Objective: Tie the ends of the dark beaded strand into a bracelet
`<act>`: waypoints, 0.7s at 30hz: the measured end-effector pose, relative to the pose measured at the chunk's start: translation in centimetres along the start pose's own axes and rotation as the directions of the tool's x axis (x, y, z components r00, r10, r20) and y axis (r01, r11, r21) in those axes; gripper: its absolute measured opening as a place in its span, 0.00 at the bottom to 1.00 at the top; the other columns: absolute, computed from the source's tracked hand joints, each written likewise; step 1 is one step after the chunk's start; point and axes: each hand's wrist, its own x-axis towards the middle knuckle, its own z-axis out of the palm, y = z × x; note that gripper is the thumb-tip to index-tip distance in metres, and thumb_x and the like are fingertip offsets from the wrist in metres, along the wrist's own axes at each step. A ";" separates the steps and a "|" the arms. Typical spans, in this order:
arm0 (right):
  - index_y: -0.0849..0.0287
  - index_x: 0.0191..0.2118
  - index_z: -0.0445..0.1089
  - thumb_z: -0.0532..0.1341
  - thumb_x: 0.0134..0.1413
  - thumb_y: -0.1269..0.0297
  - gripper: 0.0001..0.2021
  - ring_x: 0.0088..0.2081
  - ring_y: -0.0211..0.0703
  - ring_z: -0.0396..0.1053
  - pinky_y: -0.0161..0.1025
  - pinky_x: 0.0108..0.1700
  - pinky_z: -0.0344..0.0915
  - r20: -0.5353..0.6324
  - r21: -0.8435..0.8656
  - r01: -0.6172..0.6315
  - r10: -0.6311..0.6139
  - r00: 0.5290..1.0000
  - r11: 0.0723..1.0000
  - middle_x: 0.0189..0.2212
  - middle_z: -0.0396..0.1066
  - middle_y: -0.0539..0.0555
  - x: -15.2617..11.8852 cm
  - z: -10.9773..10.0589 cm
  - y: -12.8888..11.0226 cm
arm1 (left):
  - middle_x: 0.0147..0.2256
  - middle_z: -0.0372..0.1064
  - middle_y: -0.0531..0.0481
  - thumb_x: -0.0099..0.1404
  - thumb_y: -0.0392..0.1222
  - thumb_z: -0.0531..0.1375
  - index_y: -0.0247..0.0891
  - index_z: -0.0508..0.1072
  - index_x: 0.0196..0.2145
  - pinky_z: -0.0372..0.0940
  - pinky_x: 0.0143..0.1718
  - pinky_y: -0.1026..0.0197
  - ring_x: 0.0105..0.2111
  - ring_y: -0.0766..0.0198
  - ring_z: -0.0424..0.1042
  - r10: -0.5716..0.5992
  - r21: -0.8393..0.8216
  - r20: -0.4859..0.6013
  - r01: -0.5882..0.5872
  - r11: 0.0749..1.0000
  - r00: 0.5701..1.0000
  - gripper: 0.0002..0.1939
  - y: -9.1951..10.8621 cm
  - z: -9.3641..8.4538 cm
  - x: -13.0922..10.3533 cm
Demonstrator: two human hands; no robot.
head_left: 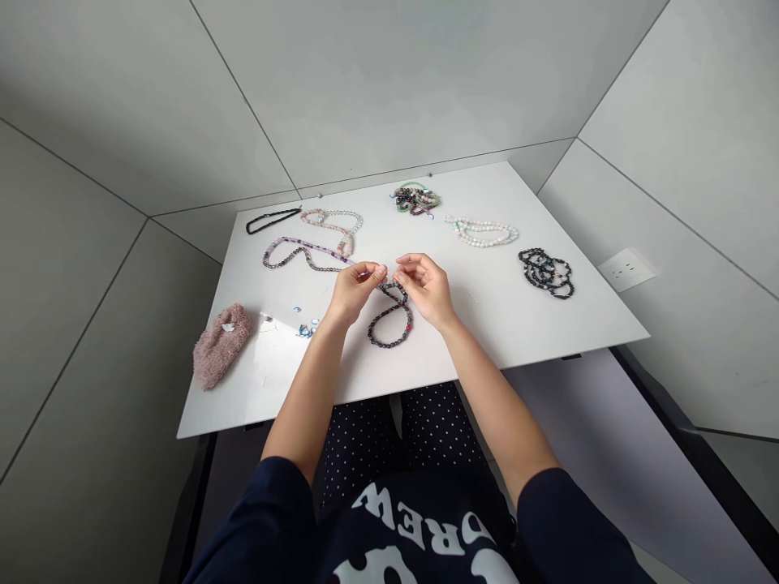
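A dark bead strand point(389, 345) with one red bead hangs or lies in a loop below my two hands, over the white table. My left hand point(356, 290) pinches one end of it between thumb and finger. Close beside it, my right hand point(427, 289) pinches the other end, with its fingers curled. The fingertips are a small gap apart. Just behind my left hand lies a purple and grey bead strand point(292, 242).
On the white table point(487, 341) lie a pink and clear strand point(341, 229), a black strand point(273, 217), a mixed bead pile point(415, 197), a white strand point(484, 233), black strands point(546, 273), blue scraps point(306, 330) and a fluffy pink item point(222, 347). Walls stand behind.
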 end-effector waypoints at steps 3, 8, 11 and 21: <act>0.54 0.42 0.69 0.68 0.53 0.53 0.15 0.35 0.40 0.73 0.41 0.42 0.70 0.001 0.008 0.002 -0.002 1.000 1.000 0.32 0.74 0.50 0.0 0.0 -0.1 | 0.27 0.72 0.50 0.50 0.59 0.71 0.35 0.76 0.28 0.64 0.36 0.61 0.29 0.66 0.69 0.006 0.020 -0.024 -0.005 1.000 1.000 0.23 0.3 0.3 -0.2; 0.53 0.42 0.69 0.68 0.54 0.55 0.13 0.39 0.40 0.73 0.41 0.44 0.70 -0.003 -0.017 0.046 -0.046 0.999 0.999 0.35 0.73 0.50 -0.1 0.1 -0.1 | 0.27 0.73 0.48 0.50 0.59 0.71 0.34 0.76 0.27 0.65 0.37 0.60 0.30 0.64 0.70 -0.008 0.042 -0.021 0.009 0.999 1.000 0.23 0.7 0.5 -0.5; 0.53 0.42 0.69 0.68 0.54 0.55 0.13 0.39 0.40 0.73 0.41 0.46 0.70 0.000 -0.005 0.076 -0.076 0.997 0.997 0.37 0.72 0.51 -0.1 0.2 -0.1 | 0.27 0.73 0.48 0.50 0.59 0.72 0.34 0.76 0.26 0.65 0.38 0.59 0.30 0.64 0.70 -0.018 0.042 -0.007 0.018 0.999 1.000 0.23 0.7 0.4 -0.4; 0.53 0.42 0.67 0.68 0.53 0.51 0.16 0.39 0.42 0.73 0.43 0.46 0.73 -0.007 0.003 0.037 -0.037 0.999 0.999 0.34 0.72 0.50 -0.3 0.3 -0.9 | 0.26 0.73 0.48 0.48 0.56 0.73 0.35 0.77 0.24 0.68 0.40 0.57 0.31 0.63 0.72 -0.082 -0.023 0.033 0.082 0.996 0.996 0.21 0.1 0.1 -0.2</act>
